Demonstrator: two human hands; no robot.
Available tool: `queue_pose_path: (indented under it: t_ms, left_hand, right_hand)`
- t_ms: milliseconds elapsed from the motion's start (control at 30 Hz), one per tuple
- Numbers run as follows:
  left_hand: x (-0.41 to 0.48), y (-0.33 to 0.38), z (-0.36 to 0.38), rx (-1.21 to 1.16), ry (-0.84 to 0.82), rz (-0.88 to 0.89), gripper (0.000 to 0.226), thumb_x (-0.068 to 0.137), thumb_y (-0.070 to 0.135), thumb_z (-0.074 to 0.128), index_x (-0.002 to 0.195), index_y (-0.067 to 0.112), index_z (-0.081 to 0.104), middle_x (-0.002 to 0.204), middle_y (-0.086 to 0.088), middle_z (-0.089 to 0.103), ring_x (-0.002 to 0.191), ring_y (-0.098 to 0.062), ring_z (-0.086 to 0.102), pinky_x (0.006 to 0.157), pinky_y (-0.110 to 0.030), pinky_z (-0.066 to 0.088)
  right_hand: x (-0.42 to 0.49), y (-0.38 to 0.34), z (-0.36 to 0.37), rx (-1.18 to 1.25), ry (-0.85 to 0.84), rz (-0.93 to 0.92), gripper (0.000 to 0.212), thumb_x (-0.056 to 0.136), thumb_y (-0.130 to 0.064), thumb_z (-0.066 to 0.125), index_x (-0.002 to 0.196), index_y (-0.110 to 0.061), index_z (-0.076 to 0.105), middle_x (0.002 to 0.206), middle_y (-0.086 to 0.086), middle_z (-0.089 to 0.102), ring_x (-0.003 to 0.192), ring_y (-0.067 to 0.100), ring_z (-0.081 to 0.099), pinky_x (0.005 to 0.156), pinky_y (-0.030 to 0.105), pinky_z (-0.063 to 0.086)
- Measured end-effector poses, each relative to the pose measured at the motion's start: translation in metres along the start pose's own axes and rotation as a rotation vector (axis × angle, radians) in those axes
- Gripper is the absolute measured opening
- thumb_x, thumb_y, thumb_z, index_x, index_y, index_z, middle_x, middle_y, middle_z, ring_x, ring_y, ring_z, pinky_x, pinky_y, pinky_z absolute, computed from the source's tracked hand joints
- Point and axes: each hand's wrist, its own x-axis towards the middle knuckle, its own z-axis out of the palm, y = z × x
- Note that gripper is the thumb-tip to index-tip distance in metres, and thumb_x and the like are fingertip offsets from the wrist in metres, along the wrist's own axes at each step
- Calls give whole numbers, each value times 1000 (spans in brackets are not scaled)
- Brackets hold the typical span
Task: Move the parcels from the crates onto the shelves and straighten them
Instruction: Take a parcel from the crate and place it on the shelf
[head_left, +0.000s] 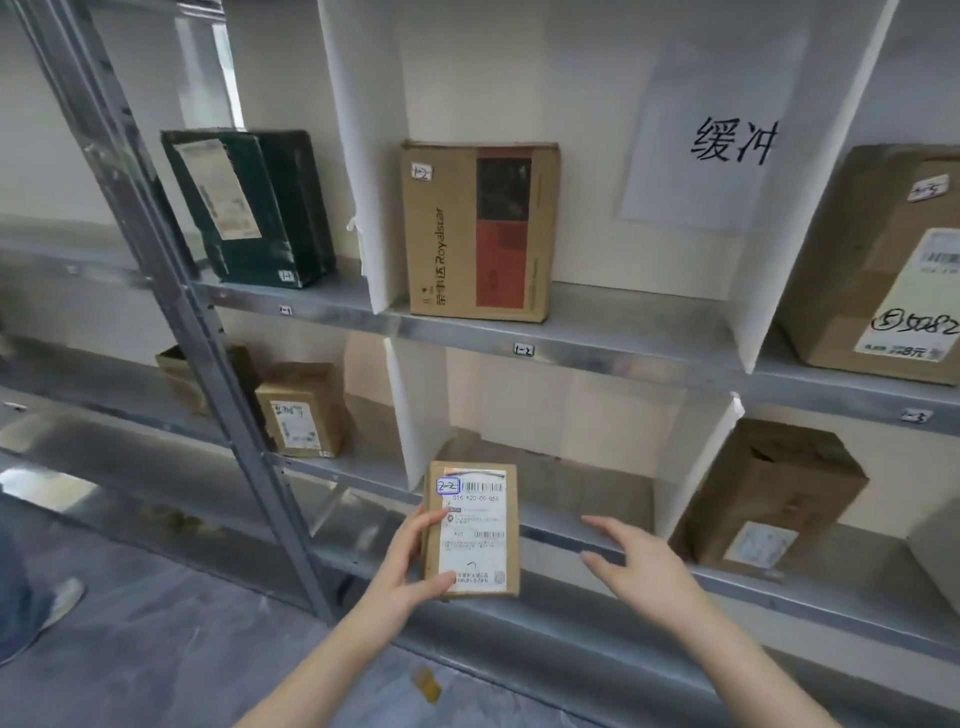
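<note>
Step in hand: placing. Left hand (415, 558) grips the parcel (472, 530) by its left edge, thumb low on the label, a finger on the front. Parcel upright, label facing the camera, tagged 2-2, held just in front of the shelf (582, 493) lip and not yet set down.

Right hand (641, 561) is to the parcel's right, fingers loose and spread, holding nothing, over the shelf lip.

Next move, as I judge it: push the parcel forward and up over the lip into the bay beyond both hands, stand it there, then square it with the free hand. The bay looks roomy, nothing in it that I can see.

Watch for: the lip catching the parcel's bottom edge, and the white divider (410, 415) just beyond the left hand.

Right of the right hand, next bay: brown box (769, 493). Left of the left hand, further back: small box (301, 410).

Above, far: Royalstar box (478, 228), green box (249, 208), big box (883, 260), paper sign (717, 140). Crates not in view.
</note>
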Motion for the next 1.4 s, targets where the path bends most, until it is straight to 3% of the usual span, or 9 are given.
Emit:
queue_pose_path:
  t_ms: [233,400,533,600,700,967,1133,1267,1400]
  left_hand:
    - [7,-25,-49,39,-71,-35,70,80,34,77,138,49,42,148,26,39,136,-4,42,114,-40,38]
    - [19,-26,-57,44,-132,-20,72,77,36,78,139,48,42,151,15,35,137,-12,40,106,-34,46]
    - [32,-29,-58,1,-141,-37,71,78,28,78,137,50,44,152,6,36,136,-22,42,96,-43,55]
    - [44,-28,-57,-40,-134,-34,70,78,24,78,134,50,46,151,5,39,134,-23,45,92,-42,57]
    - [68,-26,-53,-67,-95,-28,73,73,34,82,134,49,46,148,7,45,134,-19,47,105,-48,48]
    - [143,-48,-58,-153,-109,-4,65,82,20,79,134,45,49,140,12,56,128,-17,55,101,-46,52]
    - [181,-76,-68,-62,-147,89,60,89,13,73,136,42,50,148,14,48,139,-10,44,112,-39,42]
    - [208,-109,-77,-20,-129,138,60,90,-2,66,131,41,56,147,7,49,136,-6,47,101,-23,48]
    - [227,-147,-73,62,-43,193,60,87,-16,60,128,28,55,139,11,54,128,7,49,109,-21,43]
  right_hand:
    - [-4,-47,52,20,4,46,51,94,-50,53,142,-39,41,145,-11,48,132,9,45,107,25,35]
    - [-4,-62,62,23,18,77,53,94,-52,51,144,-41,38,146,-12,47,132,10,46,105,26,38]
    - [5,-65,65,177,-14,149,62,92,-61,49,148,-43,28,147,-7,46,134,15,44,105,30,38]
    - [14,-68,65,324,-32,113,67,91,-58,54,149,-47,22,146,-10,43,135,15,44,101,22,40]
    - [38,-77,65,476,-50,64,74,90,-45,65,149,-49,20,133,-12,44,128,12,50,83,3,41]
    - [116,-61,88,639,162,-98,59,86,-13,74,131,-43,51,122,-36,59,118,-4,57,96,24,51]
    - [160,-35,115,564,226,-167,58,80,-8,78,128,-35,59,126,-25,61,116,-8,57,101,18,46]
    - [198,-11,140,506,301,-228,60,80,-6,78,123,-44,60,127,-22,61,118,-7,55,102,16,44]
    - [229,15,178,405,369,-265,69,82,-2,74,121,-56,55,123,-36,56,113,-15,54,99,15,45]
